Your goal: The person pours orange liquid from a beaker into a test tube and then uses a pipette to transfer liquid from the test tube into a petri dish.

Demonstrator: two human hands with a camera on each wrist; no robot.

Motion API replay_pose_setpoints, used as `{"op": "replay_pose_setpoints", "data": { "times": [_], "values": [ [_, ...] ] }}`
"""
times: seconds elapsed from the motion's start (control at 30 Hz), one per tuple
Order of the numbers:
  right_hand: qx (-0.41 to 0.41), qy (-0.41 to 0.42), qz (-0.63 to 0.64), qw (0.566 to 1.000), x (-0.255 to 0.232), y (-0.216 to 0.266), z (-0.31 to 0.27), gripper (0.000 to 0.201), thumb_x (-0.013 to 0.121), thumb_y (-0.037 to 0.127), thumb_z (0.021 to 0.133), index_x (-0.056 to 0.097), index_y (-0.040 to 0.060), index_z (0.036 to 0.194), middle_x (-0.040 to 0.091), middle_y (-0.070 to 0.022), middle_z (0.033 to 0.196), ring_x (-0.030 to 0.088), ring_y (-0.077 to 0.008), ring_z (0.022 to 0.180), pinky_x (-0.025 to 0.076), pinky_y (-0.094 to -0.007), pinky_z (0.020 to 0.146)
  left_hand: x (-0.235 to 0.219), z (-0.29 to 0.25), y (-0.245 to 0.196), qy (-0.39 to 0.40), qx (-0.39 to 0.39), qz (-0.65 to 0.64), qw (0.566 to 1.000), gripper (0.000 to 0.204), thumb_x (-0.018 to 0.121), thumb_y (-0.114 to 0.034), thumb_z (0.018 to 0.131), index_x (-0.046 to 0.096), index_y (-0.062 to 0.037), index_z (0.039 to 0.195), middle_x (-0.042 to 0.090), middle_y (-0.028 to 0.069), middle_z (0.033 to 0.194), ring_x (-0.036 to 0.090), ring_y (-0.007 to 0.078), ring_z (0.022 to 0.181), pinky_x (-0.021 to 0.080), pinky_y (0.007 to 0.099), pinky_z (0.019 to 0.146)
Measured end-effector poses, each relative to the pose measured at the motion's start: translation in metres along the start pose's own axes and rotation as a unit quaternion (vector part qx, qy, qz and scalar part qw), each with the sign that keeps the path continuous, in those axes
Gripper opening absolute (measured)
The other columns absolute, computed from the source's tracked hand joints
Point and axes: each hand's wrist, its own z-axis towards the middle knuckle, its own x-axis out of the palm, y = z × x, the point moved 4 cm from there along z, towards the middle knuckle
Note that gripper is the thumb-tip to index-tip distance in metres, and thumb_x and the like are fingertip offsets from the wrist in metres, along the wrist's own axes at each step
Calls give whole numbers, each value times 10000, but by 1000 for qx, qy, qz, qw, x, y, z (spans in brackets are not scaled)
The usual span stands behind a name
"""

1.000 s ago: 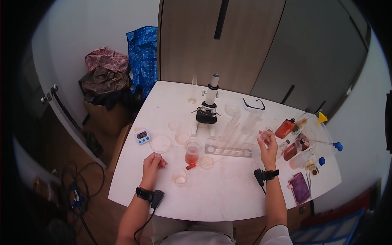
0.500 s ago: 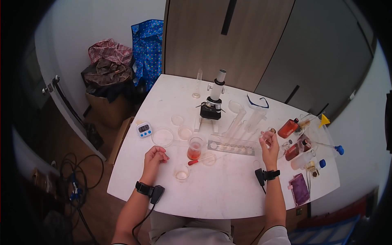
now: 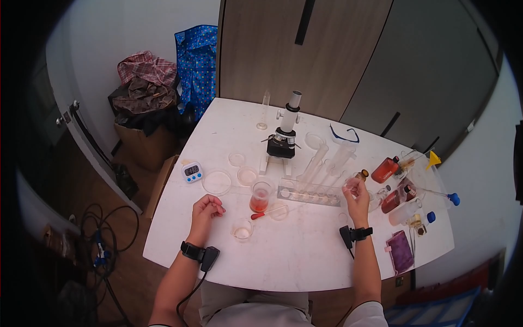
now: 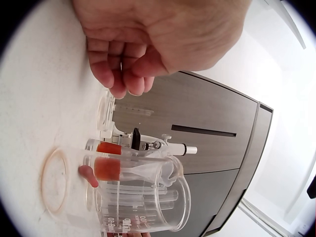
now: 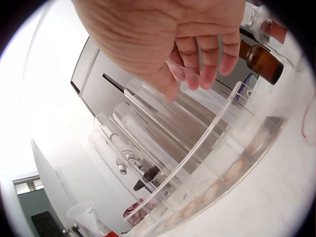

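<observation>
My left hand [image 3: 205, 213] rests at the table's left, fingers loosely curled with nothing visible in them; in the left wrist view the hand [image 4: 153, 44] is beside the beaker [image 4: 173, 207]. That beaker [image 3: 260, 191] and red liquid stand to its right, a red-bulbed dropper [image 3: 257, 216] in front. My right hand [image 3: 357, 200] is at the right end of the clear rack [image 3: 283, 193], which holds several leaning test tubes [image 5: 148, 138]. In the right wrist view a clear edge shows between the bent fingers and thumb of the hand [image 5: 173, 44]; whether they grip it cannot be told.
A microscope [image 3: 281, 146], a glass cylinder [image 3: 265, 111] and safety goggles [image 3: 344, 133] stand at the back. Clear dishes [image 3: 217, 182] and a timer [image 3: 192, 172] lie at the left. Red bottles [image 3: 385, 170], a brown bottle [image 3: 364, 174] and a purple pouch [image 3: 401, 253] are at the right.
The view has shifted slightly. My right hand has moved a little left and down, and the brown bottle beside it shows more. My left hand has opened a little from its earlier bunched pose.
</observation>
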Motion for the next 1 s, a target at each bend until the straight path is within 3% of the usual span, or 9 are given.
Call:
{"op": "replay_pose_setpoints", "data": {
  "times": [0.27,0.57,0.67,0.7,0.8,0.9,0.93,0.97,1.0],
  "values": [
    [-7,1,-11,1000,0,-1,-1,284,774,132,938,622,38,1159,703,-46,1058,674,-174,998,528,-332,934,-2,2,3,11,3,1,1000,146,510,-33,966,656,-24,976,653,40,784,662,145,808,526,274,759],
    [23,-8,-45,999,-6,22,-11,474,784,131,922,593,26,1343,710,-103,1179,673,-214,1078,515,-366,994,2,-2,-3,-3,3,24,1000,142,531,-74,993,664,-27,993,656,36,805,658,133,817,522,273,761],
    [1,-98,-80,992,-23,41,-21,445,741,158,961,592,-2,1349,673,-109,1249,625,-199,1156,471,-344,1028,3,-3,-5,-4,0,25,1000,142,534,-79,991,665,-24,995,657,35,811,651,126,817,517,269,764],
    [0,-93,-80,992,-25,48,-25,445,741,158,961,592,-2,1349,673,-109,1249,625,-199,1156,471,-344,1028,4,-3,-5,5,2,25,1000,137,526,-74,990,656,-32,999,656,36,825,652,131,835,514,271,771],
    [-29,-185,-68,980,-34,75,-40,354,681,108,990,610,-33,1307,670,-114,1212,632,-206,1106,482,-336,1003,5,-3,-7,14,-1,28,1000,131,521,-71,986,648,-43,1004,656,36,841,653,133,853,512,273,780],
    [-81,-155,-69,982,-22,98,-52,279,640,21,959,638,-30,1234,693,-127,1143,656,-233,1047,508,-352,958,3,-3,-3,19,-2,31,999,131,525,-71,974,649,-46,1006,660,32,841,654,128,850,513,269,783],
    [-142,-149,-81,975,-9,118,-55,236,603,-63,903,668,-27,1127,684,-136,1009,666,-253,921,530,-357,866,3,-2,-3,23,0,30,999,133,526,-68,966,650,-48,1008,661,31,840,655,126,847,512,267,783],
    [-142,-149,-81,975,-1,126,-60,236,603,-63,903,668,-27,1127,684,-136,1009,666,-253,921,530,-357,866,3,-2,-3,23,0,30,999,133,526,-68,966,650,-48,1008,661,31,840,655,126,847,512,267,783],
    [-168,-79,-99,978,12,134,-63,248,604,-86,861,679,-19,1088,677,-135,962,660,-270,876,531,-364,823,3,-2,-3,22,-1,25,999,140,524,-57,949,651,-45,1008,664,30,834,656,125,844,512,264,783]
  ]
}}
